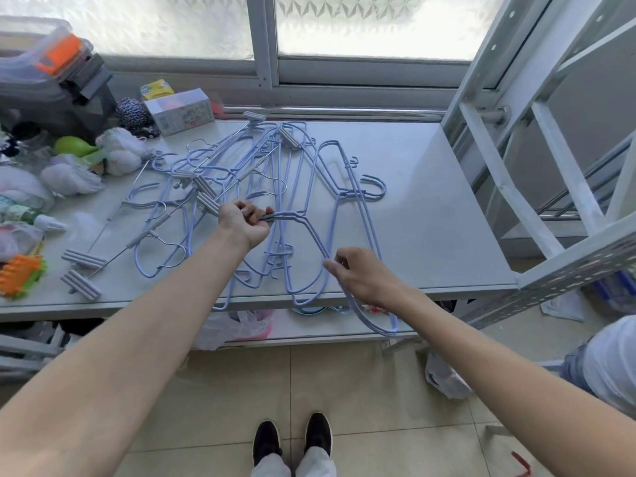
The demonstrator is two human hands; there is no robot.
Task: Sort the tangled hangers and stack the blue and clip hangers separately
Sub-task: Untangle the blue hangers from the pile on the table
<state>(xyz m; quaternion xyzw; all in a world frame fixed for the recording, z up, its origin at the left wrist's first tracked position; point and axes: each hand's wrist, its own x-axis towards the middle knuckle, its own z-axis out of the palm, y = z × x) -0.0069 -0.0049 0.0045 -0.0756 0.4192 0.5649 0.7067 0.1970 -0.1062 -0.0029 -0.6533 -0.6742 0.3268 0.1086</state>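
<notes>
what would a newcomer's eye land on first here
A tangle of blue hangers sprawls across the middle of the table, with grey-clipped clip hangers mixed in toward its left. In front of it the left hand grips a blue hanger by its neck, while the right hand pinches what looks like the same wire near the table's front edge, its end hanging over.

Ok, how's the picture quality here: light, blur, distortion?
Head view: frosted window blows out with backlight; wide-angle bends the table edge and white rack; plastic box top left is smeared; left hand, right hand and blue hangers look fairly sharp.
</notes>
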